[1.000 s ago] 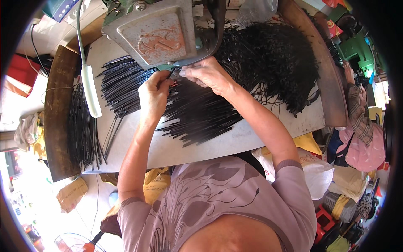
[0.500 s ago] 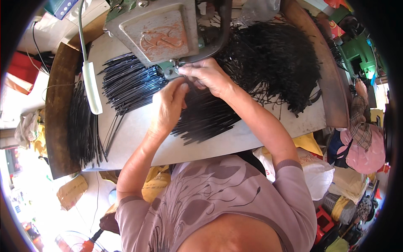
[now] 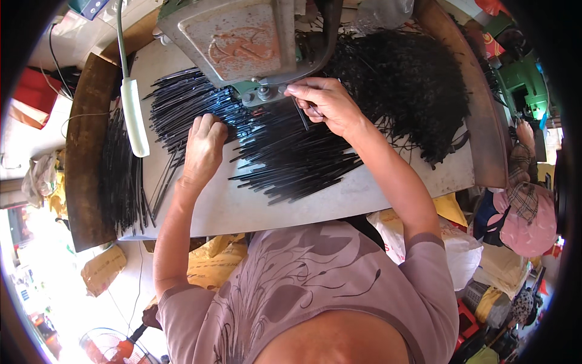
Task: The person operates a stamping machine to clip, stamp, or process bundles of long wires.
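Note:
Under the green-grey press machine (image 3: 227, 45), my right hand (image 3: 332, 104) is pinched closed close to its metal head (image 3: 264, 93). A thin black strip (image 3: 301, 115) hangs down from its fingers. Further left, my left hand (image 3: 206, 145) lies at the edge of a pile of long black strips (image 3: 179, 106). Its fingers are curled together, and what is between them is hidden. A second heap of black strips (image 3: 297, 161) spreads on the pale worktable (image 3: 254, 215) between and below my hands.
A large tangled mound of black strips (image 3: 412, 91) covers the table's right side. Another bundle (image 3: 124, 176) lies along the curved wooden rim (image 3: 85, 158) at left. A white lamp (image 3: 134, 121) hangs there on its stem. A person's arm (image 3: 524, 136) shows at far right.
My left hand has moved away from the machine head, leftward and down to the left pile. My right hand has shifted slightly right, and the strip in it now shows.

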